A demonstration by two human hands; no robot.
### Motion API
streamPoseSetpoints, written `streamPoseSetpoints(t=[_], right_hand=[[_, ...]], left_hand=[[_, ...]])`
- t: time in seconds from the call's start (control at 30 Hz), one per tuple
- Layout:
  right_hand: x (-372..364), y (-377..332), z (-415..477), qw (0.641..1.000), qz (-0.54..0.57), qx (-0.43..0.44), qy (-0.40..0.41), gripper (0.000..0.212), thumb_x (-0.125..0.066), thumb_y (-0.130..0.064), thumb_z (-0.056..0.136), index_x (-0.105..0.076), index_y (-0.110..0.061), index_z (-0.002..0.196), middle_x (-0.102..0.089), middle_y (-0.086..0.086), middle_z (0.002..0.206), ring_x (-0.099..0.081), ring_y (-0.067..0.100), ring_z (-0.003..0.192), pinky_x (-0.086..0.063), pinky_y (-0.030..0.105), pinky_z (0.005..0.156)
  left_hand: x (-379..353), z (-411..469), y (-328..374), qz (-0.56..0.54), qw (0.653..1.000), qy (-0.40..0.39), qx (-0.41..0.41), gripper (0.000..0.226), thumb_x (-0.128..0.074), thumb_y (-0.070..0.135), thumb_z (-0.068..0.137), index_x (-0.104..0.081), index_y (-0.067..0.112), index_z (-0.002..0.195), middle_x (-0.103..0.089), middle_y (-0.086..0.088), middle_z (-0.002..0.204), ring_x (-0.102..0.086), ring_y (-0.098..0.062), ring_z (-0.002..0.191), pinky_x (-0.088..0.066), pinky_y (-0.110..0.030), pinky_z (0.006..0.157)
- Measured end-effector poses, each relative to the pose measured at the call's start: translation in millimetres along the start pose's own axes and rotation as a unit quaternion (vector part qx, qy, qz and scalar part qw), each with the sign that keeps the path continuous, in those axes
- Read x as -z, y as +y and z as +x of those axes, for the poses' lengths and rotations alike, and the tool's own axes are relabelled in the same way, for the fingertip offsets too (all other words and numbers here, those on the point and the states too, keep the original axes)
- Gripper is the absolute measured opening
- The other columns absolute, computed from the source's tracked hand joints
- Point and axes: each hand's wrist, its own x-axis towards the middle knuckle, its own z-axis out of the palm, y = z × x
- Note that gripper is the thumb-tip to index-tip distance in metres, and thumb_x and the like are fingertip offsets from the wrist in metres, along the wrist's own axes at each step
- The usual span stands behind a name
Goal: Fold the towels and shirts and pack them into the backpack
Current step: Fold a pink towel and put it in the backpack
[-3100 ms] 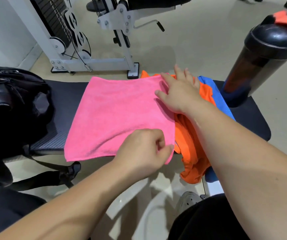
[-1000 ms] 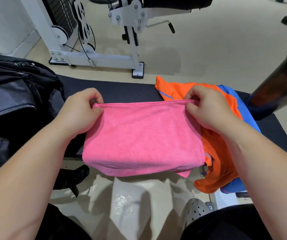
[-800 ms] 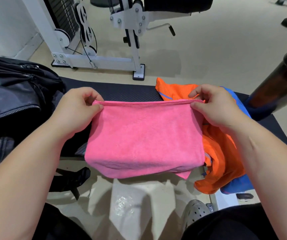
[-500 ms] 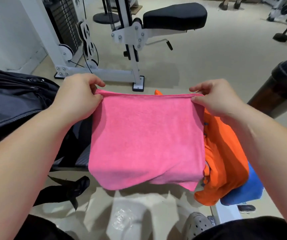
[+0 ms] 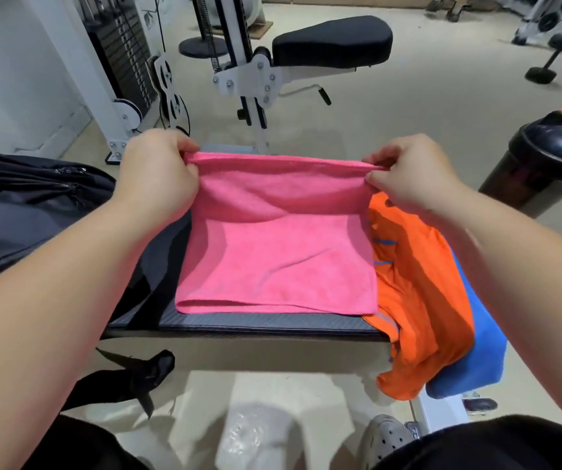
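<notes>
Pink towel lies half on the dark surface. We pinch its top edge, left hand and right hand far apart. An orange shirt touches it.

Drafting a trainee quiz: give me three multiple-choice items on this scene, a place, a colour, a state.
1. The backpack lies where from the pink towel? A left B right C on it
2. The shirt beside the towel is A green B orange C white
3. The towel is A untouched B rolled up C pinched at its top edge by left hand and right hand
Answers: A, backpack at far left; B, orange fabric by the towel's right side; C, each hand holds a top corner.
</notes>
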Motion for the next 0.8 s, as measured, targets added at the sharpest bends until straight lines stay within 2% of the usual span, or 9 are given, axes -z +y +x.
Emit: streamPoseSetpoints(t=[0.1,0.17,0.23,0.3,0.37,0.5,0.63,0.7,0.8], right_hand=[[6,3,-36,0.999,0.008,0.018,-0.030,0.017,-0.067,-0.003,0.075,-0.073,-0.018,0.080,-0.072,0.005,0.073,-0.059,0.013,0.054,-0.050,0.031,0.059],[9,6,-61,0.998,-0.001,0.040,-0.056,0.016,-0.069,-0.004,0.072,-0.068,-0.020,0.073,-0.069,-0.003,0.067,-0.062,0.011,0.058,-0.049,0.031,0.060],[5,14,-81,0.994,-0.032,0.065,-0.083,0.018,-0.071,-0.006,0.070,-0.065,-0.023,0.071,-0.068,-0.009,0.066,-0.065,0.009,0.064,-0.052,0.031,0.063],[-6,22,-97,0.988,-0.065,0.083,-0.113,0.018,-0.070,-0.009,0.069,-0.063,-0.026,0.071,-0.067,-0.012,0.070,-0.065,0.010,0.069,-0.053,0.035,0.067],[-18,29,-110,0.978,-0.112,0.099,-0.144,0.017,-0.069,-0.013,0.070,-0.058,-0.026,0.072,-0.064,-0.012,0.076,-0.064,0.019,0.078,-0.051,0.037,0.067],[-29,35,-121,0.951,-0.210,0.142,-0.175,0.019,-0.064,-0.022,0.083,-0.049,-0.032,0.076,-0.056,-0.007,0.089,-0.060,0.025,0.088,-0.036,0.031,0.062],[-27,30,-125,0.930,-0.272,0.148,-0.199,0.009,-0.059,-0.033,0.083,-0.049,-0.033,0.082,-0.054,-0.006,0.095,-0.062,0.025,0.092,-0.036,0.031,0.062],[-24,22,-124,0.917,-0.299,0.147,-0.220,0.020,-0.055,-0.050,0.077,-0.052,-0.032,0.084,-0.054,-0.007,0.095,-0.062,0.023,0.092,-0.042,0.031,0.063],[-23,0,-115,0.945,-0.243,0.154,-0.154,0.050,-0.032,-0.073,0.076,-0.056,-0.030,0.082,-0.056,-0.004,0.091,-0.061,0.024,0.090,-0.046,0.034,0.068]], left_hand=[[13,-34,-10,0.017,0.999,-0.031,-0.023,0.021,-0.064,0.006,0.084,-0.078,0.013,0.098,-0.072,-0.010,0.094,-0.063,-0.033,0.092,-0.049,-0.037,0.087],[20,-60,-20,0.021,0.996,-0.066,-0.048,0.014,-0.069,0.005,0.080,-0.075,0.016,0.087,-0.068,-0.006,0.084,-0.061,-0.030,0.082,-0.047,-0.035,0.078],[22,-84,-31,0.039,0.990,-0.110,-0.083,0.016,-0.074,0.004,0.075,-0.072,0.019,0.082,-0.063,-0.001,0.079,-0.061,-0.028,0.077,-0.048,-0.036,0.074],[17,-106,-44,0.058,0.981,-0.158,-0.099,0.020,-0.077,0.005,0.070,-0.071,0.022,0.079,-0.060,0.002,0.077,-0.063,-0.029,0.075,-0.053,-0.038,0.071],[9,-123,-52,0.074,0.974,-0.192,-0.100,0.021,-0.075,0.004,0.069,-0.070,0.023,0.076,-0.058,0.004,0.078,-0.063,-0.030,0.073,-0.054,-0.039,0.067],[2,-137,-57,0.060,0.966,-0.227,-0.105,0.019,-0.074,0.008,0.071,-0.065,0.025,0.073,-0.052,0.008,0.077,-0.060,-0.027,0.071,-0.053,-0.037,0.063],[6,-141,-49,0.007,0.964,-0.254,-0.077,0.024,-0.077,0.038,0.080,-0.058,0.032,0.066,-0.052,0.012,0.081,-0.058,-0.012,0.073,-0.051,-0.034,0.069],[3,-141,-47,-0.009,0.968,-0.250,-0.037,0.027,-0.069,0.048,0.086,-0.063,0.029,0.069,-0.050,0.009,0.086,-0.058,-0.012,0.076,-0.048,-0.033,0.072],[-3,-134,-43,0.000,0.979,-0.206,0.012,0.023,-0.057,0.047,0.093,-0.064,0.025,0.088,-0.048,0.004,0.093,-0.057,-0.022,0.082,-0.049,-0.038,0.079]])
